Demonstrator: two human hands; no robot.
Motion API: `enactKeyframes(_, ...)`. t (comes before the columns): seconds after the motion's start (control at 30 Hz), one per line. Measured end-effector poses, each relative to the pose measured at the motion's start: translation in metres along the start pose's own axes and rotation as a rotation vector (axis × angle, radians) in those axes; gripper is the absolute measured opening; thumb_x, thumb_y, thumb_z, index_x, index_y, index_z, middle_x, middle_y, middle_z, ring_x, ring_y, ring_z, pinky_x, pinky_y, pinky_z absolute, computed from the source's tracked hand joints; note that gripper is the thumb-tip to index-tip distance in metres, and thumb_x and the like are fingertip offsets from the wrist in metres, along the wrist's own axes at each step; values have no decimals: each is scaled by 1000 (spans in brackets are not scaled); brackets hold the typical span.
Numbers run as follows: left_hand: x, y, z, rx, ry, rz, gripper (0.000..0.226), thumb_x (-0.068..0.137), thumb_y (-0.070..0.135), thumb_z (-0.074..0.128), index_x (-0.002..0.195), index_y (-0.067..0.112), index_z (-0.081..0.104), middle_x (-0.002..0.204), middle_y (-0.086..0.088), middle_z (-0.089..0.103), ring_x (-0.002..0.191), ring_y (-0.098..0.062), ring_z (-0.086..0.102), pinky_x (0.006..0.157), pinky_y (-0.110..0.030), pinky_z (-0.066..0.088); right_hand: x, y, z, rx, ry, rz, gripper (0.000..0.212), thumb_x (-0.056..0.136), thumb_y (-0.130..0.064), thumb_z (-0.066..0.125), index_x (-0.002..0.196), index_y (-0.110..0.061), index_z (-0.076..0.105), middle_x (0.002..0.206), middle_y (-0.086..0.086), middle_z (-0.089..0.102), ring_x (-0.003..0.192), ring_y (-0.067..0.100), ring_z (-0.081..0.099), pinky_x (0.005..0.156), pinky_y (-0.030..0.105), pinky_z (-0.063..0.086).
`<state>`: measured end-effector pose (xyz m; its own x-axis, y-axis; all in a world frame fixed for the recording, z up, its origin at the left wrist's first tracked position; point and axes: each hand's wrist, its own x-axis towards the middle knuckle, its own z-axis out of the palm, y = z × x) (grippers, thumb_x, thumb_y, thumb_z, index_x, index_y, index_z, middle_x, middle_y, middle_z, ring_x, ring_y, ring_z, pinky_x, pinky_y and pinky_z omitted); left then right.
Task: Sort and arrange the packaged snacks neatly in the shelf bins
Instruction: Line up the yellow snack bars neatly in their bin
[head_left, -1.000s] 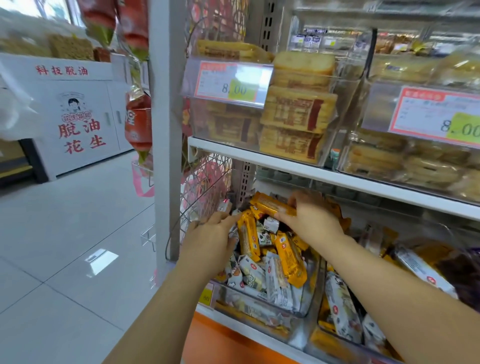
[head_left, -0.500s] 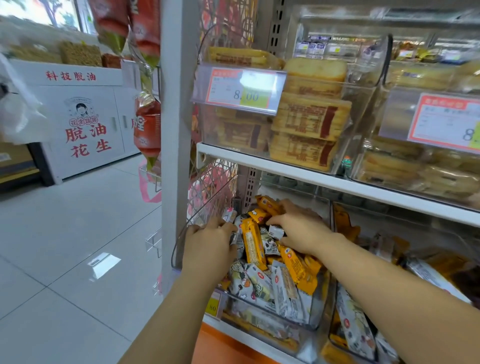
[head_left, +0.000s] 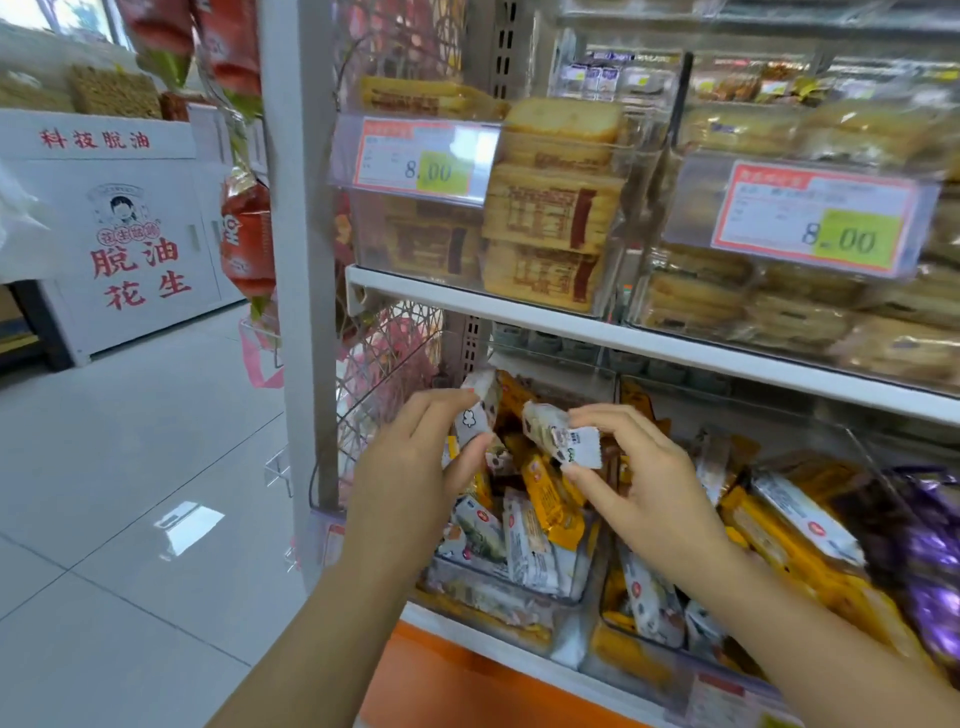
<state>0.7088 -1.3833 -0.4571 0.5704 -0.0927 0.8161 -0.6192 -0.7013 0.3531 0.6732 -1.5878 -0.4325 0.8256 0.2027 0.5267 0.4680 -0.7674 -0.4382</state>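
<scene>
Over the clear bin (head_left: 569, 639) heaped with orange and white snack bars, the left hand (head_left: 415, 467) pinches a white bar (head_left: 475, 415) and the right hand (head_left: 639, 483) pinches a second white bar (head_left: 563, 436), both just below the upper shelf edge (head_left: 571, 322), with open tiled floor (head_left: 156, 467) to the left

2 white snack pkts (head_left: 477, 410) (head_left: 563, 435) — raised above bin (head_left: 511, 597).
</scene>
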Motion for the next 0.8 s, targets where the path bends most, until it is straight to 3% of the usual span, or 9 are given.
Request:
enactKeyframes(0.07, -5, 24, 3, -116, -4, 66, 33, 88, 31, 62, 113, 11, 63, 109, 0, 63, 93, -7, 54, 81, -6, 40, -28, 6, -16, -23, 99, -3, 29, 85, -35, 56, 112, -35, 48, 117, -24, 47, 113, -14, 41, 98, 3, 29)
enactKeyframes(0.13, -8, 48, 12, -193, -91, 119, 36, 90, 35, 54, 117, 12, 61, 115, 1, 61, 105, -6, 53, 91, -4, 35, -52, 18, -35, -81, 174, 28, 30, 83, -27, 62, 111, -28, 51, 115, -16, 48, 108, -3, 49, 95, 6, 34)
enactKeyframes(0.27, -15, 90, 41, -197, -262, 236, 35, 90, 40, 50, 116, 19, 60, 117, 5, 60, 105, -7, 56, 88, -26, 51, -87, 54, -70, -289, 150, 220, 34, 79, -12, 72, 108, -19, 58, 116, -11, 43, 93, 21, 59, 82, 33, 52)
enactKeyframes(0.37, -14, 115, 61, -105, -425, 295, 32, 90, 36, 54, 119, 23, 58, 119, 3, 55, 101, -12, 55, 92, -30, 45, -97, 74, -88, -358, -13, 380, 40, 82, -17, 71, 120, -18, 58, 134, 0, 41, 117, 23, 52, 96, 32, 43)
enactKeyframes(0.43, -10, 128, 71, -42, -634, 272, 43, 93, 31, 56, 135, 25, 46, 136, 1, 43, 109, -20, 53, 100, -37, 40, -101, 78, -95, -383, -104, 352, 46, 84, -18, 69, 127, -20, 56, 139, 3, 42, 132, 23, 40, 108, 30, 30)
enactKeyframes(0.5, -5, 133, 78, 38, -776, 279, 52, 96, 30, 52, 144, 30, 32, 146, 3, 34, 125, -21, 44, 111, -36, 27, -104, 74, -97, -370, -101, 288, 42, 83, -15, 69, 124, -21, 60, 132, -1, 51, 130, 22, 40, 110, 38, 31)
enactKeyframes(0.6, 0, 124, 71, 32, -706, 301, 44, 95, 23, 54, 138, 29, 44, 139, 8, 46, 128, -13, 44, 117, -35, 16, -103, 61, -92, -293, -89, 174, 30, 85, -14, 66, 114, -24, 66, 116, -9, 62, 114, 12, 51, 99, 38, 44)
enactKeyframes(0.73, -5, 87, 55, -46, -517, 239, 28, 84, 10, 67, 110, 21, 67, 106, 4, 68, 98, -19, 65, 98, -54, 45, -86, 45, -71, -196, -317, 38, 33, 96, -21, 50, 128, -30, 56, 132, -15, 52, 127, 2, 36, 111, 23, 26)
enactKeyframes(0.8, -12, 74, 48, -104, -512, 187, 22, 87, 15, 59, 106, 19, 69, 104, 4, 67, 94, -18, 65, 84, -50, 53, -74, 38, -56, -197, -451, -1, 33, 99, -26, 44, 131, -30, 53, 138, -14, 48, 135, 5, 28, 112, 24, 16)
